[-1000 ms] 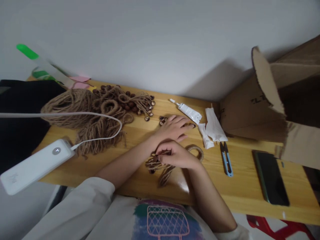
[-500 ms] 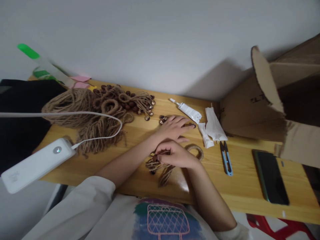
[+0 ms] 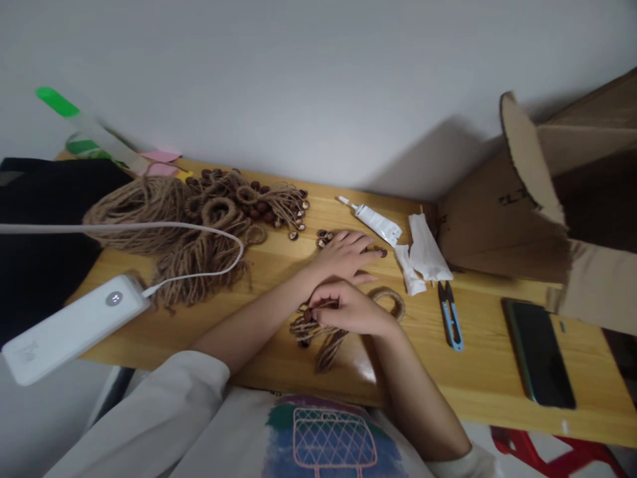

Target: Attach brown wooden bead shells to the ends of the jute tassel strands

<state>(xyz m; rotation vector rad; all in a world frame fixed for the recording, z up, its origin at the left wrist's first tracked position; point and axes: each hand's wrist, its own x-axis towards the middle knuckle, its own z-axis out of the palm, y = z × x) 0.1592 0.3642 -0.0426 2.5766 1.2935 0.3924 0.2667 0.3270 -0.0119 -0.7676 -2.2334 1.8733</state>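
Note:
My left hand (image 3: pixel 348 255) lies stretched out with fingers spread over the table. One fingertip is at a small dark round piece with a pale face (image 3: pixel 383 253); several similar pieces (image 3: pixel 323 235) sit beside its back edge. Closer to my body, my right hand (image 3: pixel 351 309) is closed, thumb and fingertips pinching a small round brown piece (image 3: pixel 307 315) above a bundle of twine strands (image 3: pixel 328 352). A twine-wrapped ring (image 3: pixel 398 304) shows beyond this hand, partly hidden by it. Whether ring and strands are joined beneath the hand is hidden.
Left lies a heap of twine (image 3: pixel 134 209) with wrapped rings and brown pieces. A white power bank (image 3: pixel 74 328) trails a cable. A glue tube (image 3: pixel 378 222), white paper packets (image 3: pixel 425 249), blue thread snips (image 3: pixel 450 318), a phone (image 3: pixel 540 355) and a cardboard box (image 3: pixel 497 212) occupy the right.
My left fingers have shifted very slightly, and the small dark piece by the fingertip has moved a little to the left. My right hand stays in place.

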